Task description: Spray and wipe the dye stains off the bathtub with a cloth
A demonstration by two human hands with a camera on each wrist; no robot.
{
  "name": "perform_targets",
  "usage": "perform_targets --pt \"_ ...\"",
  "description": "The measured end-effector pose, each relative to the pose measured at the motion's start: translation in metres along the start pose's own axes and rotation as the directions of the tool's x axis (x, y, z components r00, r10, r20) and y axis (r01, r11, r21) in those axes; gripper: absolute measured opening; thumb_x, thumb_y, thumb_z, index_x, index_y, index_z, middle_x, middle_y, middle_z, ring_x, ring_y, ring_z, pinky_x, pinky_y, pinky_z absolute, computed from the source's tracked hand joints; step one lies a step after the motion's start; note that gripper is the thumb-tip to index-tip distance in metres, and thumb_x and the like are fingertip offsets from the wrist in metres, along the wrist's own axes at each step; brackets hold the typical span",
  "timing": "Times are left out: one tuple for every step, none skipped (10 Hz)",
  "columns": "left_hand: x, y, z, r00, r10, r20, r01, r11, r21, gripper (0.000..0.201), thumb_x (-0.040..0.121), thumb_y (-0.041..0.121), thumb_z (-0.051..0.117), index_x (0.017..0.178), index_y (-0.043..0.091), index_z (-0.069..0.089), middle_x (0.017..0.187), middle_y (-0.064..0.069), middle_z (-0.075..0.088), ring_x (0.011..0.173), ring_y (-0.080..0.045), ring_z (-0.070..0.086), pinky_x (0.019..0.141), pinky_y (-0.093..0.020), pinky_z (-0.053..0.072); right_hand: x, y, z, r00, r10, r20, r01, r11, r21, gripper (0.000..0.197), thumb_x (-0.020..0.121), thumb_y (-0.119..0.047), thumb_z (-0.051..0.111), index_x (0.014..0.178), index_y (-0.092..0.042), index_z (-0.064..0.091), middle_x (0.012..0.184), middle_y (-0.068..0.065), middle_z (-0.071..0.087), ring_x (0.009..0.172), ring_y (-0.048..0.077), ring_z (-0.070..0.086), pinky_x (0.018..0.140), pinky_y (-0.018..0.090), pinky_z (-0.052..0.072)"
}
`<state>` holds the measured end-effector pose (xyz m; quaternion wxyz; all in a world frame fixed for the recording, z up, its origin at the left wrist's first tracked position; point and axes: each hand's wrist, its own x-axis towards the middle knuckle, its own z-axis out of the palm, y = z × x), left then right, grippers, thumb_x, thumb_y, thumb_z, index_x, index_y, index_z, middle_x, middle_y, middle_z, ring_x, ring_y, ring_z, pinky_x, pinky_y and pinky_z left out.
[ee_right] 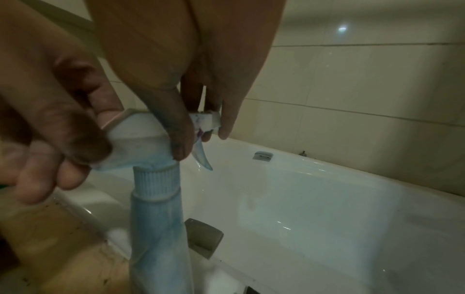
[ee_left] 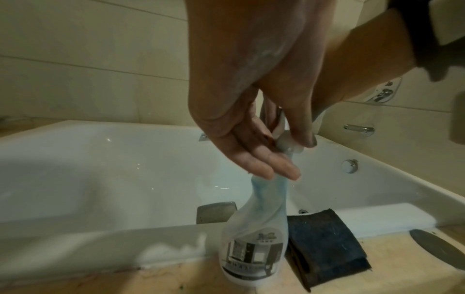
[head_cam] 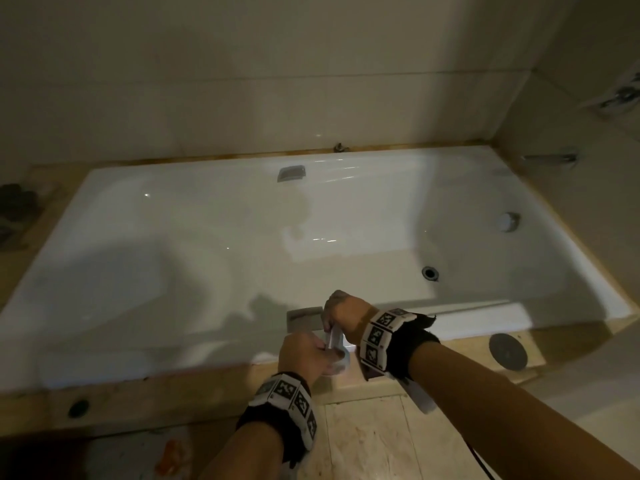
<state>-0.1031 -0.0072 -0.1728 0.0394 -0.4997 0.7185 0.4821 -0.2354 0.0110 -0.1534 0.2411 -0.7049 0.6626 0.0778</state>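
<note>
1. Bathtub (head_cam: 173, 244), head view: white, filling the middle of the frame, its drain (head_cam: 430, 273) right of centre. At lower centre the left hand (head_cam: 304, 355) and right hand (head_cam: 346, 317) meet over the near rim, both on the top of a spray bottle (head_cam: 335, 341); how the fingers lie is too small to tell here.
2. Left wrist view: the spray bottle stands upright at lower centre on the tan ledge (ee_left: 176, 282), touching a folded dark cloth (ee_left: 324, 244) to its right. The left hand's fingers (ee_left: 259, 161) lie straight and pressed together along the bottle's neck.
3. Right wrist view: the right hand's thumb and fingers pinch the nozzle (ee_right: 206, 119) at centre; the left hand's curled fingers (ee_right: 75, 139) grip the back of the sprayer head (ee_right: 138, 139).
</note>
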Motion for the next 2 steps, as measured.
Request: perform_targets --pt "-0.002 0.010 -0.011 0.991 -0.049 0.127 0.023 0.980 0.197 0.020 0.078 0.022 0.072 0.089 0.004 0.072 0.098 -0.012 0.071 0.094 -0.024 0.067 0.089 -0.034 0.052 -0.001 -0.007 -0.009 0.996 0.055 0.076 -0.047 0.994 -0.098 0.036 0.087 -0.007 0.055 0.123 -0.010 0.057 0.131 0.013 0.048 0.127 0.027 0.037 0.104 0.037 0.034" --pt "-0.001 0.021 -0.036 0.999 -0.035 -0.021 0.040 0.938 0.344 0.027 0.084 0.018 0.063 0.110 0.010 0.066 0.114 -0.007 0.065 0.105 -0.021 0.061 0.091 -0.029 0.050 -0.016 -0.010 -0.039 0.980 0.161 0.114 -0.149 0.983 -0.110 0.053 0.087 -0.008 0.057 0.136 -0.020 0.042 0.142 0.009 0.035 0.132 0.029 0.031 0.108 0.042 0.030"
